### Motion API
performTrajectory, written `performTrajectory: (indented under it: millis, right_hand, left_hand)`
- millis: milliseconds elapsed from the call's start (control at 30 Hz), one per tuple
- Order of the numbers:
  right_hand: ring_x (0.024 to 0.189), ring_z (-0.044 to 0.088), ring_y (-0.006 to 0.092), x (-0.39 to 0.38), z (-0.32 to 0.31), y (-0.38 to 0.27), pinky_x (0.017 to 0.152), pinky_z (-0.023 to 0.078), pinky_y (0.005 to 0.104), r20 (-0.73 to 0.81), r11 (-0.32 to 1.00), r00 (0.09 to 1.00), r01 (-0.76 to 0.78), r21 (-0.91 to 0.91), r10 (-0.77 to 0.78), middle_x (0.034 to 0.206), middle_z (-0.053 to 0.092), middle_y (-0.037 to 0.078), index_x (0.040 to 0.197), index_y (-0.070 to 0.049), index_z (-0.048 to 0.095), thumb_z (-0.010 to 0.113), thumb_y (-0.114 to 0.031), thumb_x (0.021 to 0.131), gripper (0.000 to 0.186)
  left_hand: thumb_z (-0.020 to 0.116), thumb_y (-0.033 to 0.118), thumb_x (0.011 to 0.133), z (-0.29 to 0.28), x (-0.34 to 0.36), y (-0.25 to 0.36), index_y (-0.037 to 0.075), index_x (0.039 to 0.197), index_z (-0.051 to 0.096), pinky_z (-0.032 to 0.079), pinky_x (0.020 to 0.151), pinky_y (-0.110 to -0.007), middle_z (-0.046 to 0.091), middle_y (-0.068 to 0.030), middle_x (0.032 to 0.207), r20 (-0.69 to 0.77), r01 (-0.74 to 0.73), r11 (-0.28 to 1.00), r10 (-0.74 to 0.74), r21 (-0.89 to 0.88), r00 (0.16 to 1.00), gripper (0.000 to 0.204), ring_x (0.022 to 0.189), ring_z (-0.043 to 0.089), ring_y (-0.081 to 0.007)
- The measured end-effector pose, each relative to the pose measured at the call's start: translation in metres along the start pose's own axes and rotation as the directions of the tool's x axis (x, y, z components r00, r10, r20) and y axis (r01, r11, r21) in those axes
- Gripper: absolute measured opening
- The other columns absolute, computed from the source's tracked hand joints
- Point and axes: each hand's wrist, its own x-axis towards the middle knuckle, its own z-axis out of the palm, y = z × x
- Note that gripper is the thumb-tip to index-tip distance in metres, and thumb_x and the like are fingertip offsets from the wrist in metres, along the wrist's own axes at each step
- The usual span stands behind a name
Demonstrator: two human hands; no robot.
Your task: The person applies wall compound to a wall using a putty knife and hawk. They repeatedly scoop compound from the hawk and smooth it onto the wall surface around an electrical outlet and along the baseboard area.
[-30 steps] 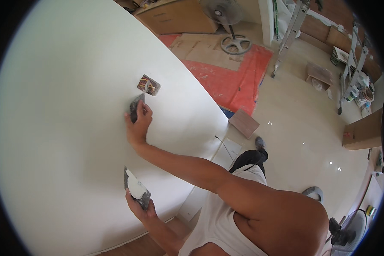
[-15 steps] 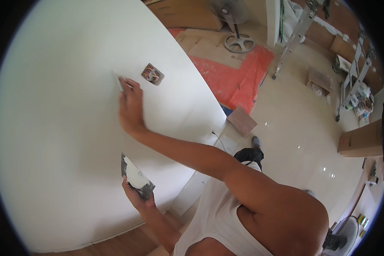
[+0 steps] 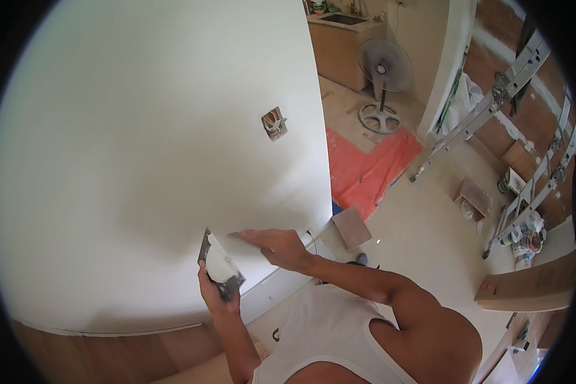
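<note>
- Left hand (image 3: 221,306) has a grip on the wide putty blade (image 3: 232,287) by its lower end, left of centre in the lower half of the frame. It's tilted, with a fat smear of white paste (image 3: 219,261) on its face.
- Right hand (image 3: 280,248) is pinching a small scraper (image 3: 234,235), just right of that blade, small gap between them. Scraper's pretty much edge-on and blurry, so can't tell how much paste is on it.
- Tip from me: hold the wide blade steady and paste-side up, lay the scraper nearly flat against it, and take a thin, even bead. I'd wipe the scraper edge clean on the blade's rim so no crumbs drag.
- Watch the left fingers, they're wrapped right by the blade's side.
- Edges: the white wall (image 3: 141,160) ends at a curved-looking line right of centre, and down along the lower left by the brown floor. I'd ease off near both.
- Keep paste out of the electrical box (image 3: 274,124) with loose wires, upper middle.
- Most swing room looks to be leftward over the wall; the brown block (image 3: 352,228) sits right of centre, near the elbow side.
</note>
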Motion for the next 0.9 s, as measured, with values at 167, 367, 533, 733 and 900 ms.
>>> performTrajectory:
  millis: [167,367,533,733,900]
  right_hand:
    - [0.103,0.065,0.0256,0.013,0.023,0.061,0.089,0.049,0.0326,-0.178,0.718,0.753,-0.485,0.500,0.633,0.117,0.065,0.016,0.126,0.001,0.057,0.053,-0.010,0.094,0.034]
    - [0.128,0.049,0.0318,0.108,0.039,0.071,0.107,0.036,0.0369,-0.516,0.676,0.461,-0.309,0.670,0.722,0.138,0.050,0.022,0.140,0.005,0.040,0.048,-0.009,0.096,0.047]
    - [0.139,0.036,0.0299,0.159,0.061,0.060,0.114,0.029,0.0327,-0.656,0.788,0.453,-0.213,0.578,0.604,0.151,0.036,0.020,0.147,0.001,0.031,0.052,-0.006,0.094,0.058]
    - [0.144,0.028,0.0258,0.190,0.040,-0.013,0.116,0.025,0.0304,-0.588,0.770,0.551,-0.171,0.615,0.592,0.157,0.025,0.019,0.148,0.002,0.027,0.058,-0.010,0.093,0.065]
    - [0.145,0.026,0.0278,0.200,0.017,-0.033,0.116,0.025,0.0319,-0.600,0.766,0.561,-0.100,0.635,0.570,0.156,0.025,0.022,0.146,0.004,0.032,0.061,-0.012,0.091,0.064]
  left_hand:
    - [0.052,0.035,0.098,0.003,0.001,-0.003,0.008,0.117,0.057,0.053,0.080,-0.037,0.064,-0.0056,0.107,-0.010,-0.026,1.000,0.026,0.014,1.000,0.034,0.096,0.064,-0.0206]
    - [0.053,0.035,0.098,0.000,0.002,0.003,0.007,0.118,0.057,0.054,0.077,-0.036,0.064,-0.0060,0.109,-0.046,-0.043,0.997,0.046,0.068,0.998,0.034,0.095,0.064,-0.0208]
    - [0.053,0.035,0.098,0.008,0.004,0.003,0.007,0.118,0.056,0.054,0.074,-0.036,0.064,-0.0060,0.108,-0.056,-0.065,0.993,0.071,0.101,0.996,0.035,0.094,0.064,-0.0203]
    - [0.053,0.034,0.098,0.009,0.001,0.009,0.007,0.116,0.056,0.055,0.073,-0.035,0.064,-0.0051,0.103,-0.110,-0.054,0.980,0.076,0.193,0.991,0.032,0.091,0.064,-0.0192]
    - [0.052,0.032,0.099,0.017,0.003,0.009,0.007,0.114,0.057,0.055,0.073,-0.035,0.065,-0.0052,0.101,0.031,-0.043,0.991,0.039,0.130,0.999,0.030,0.089,0.065,-0.0197]
